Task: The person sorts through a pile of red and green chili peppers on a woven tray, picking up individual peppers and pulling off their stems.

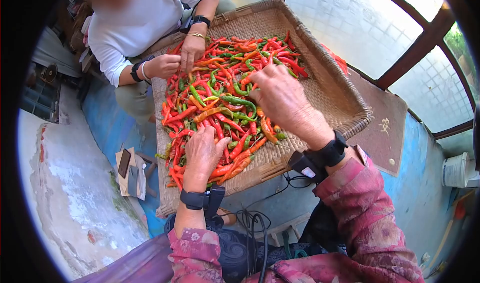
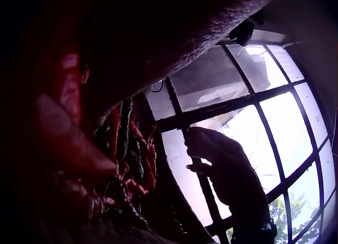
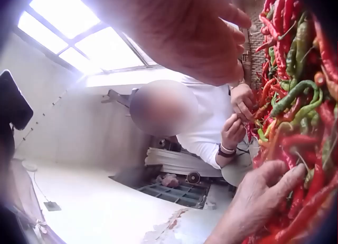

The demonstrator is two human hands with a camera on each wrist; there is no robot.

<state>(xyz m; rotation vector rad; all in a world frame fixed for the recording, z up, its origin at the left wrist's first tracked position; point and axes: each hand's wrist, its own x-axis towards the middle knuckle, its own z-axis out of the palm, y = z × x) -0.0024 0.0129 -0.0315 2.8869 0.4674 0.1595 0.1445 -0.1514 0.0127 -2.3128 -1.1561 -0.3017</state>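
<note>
A heap of red, green and orange chili peppers (image 1: 220, 110) fills much of a woven basket tray (image 1: 340, 98). My left hand (image 1: 202, 150) rests on the near side of the heap, fingertips among the chilies and thumb set apart from the fingers. In the right wrist view, this left hand (image 3: 256, 202) touches red chilies beside a pale stem. My right hand (image 1: 282, 95) hovers above the right side of the heap with loosely bent fingers. The left wrist view shows that right hand (image 2: 224, 167) in silhouette, a gap between its thumb and fingers.
Across the tray, a person in a white top (image 1: 135, 28) works with both hands (image 1: 180, 60) at the heap. Black cables (image 1: 255, 218) hang below the near rim. Two phones (image 1: 129, 170) lie at left; a white bucket (image 1: 455, 170) stands at right near the windows.
</note>
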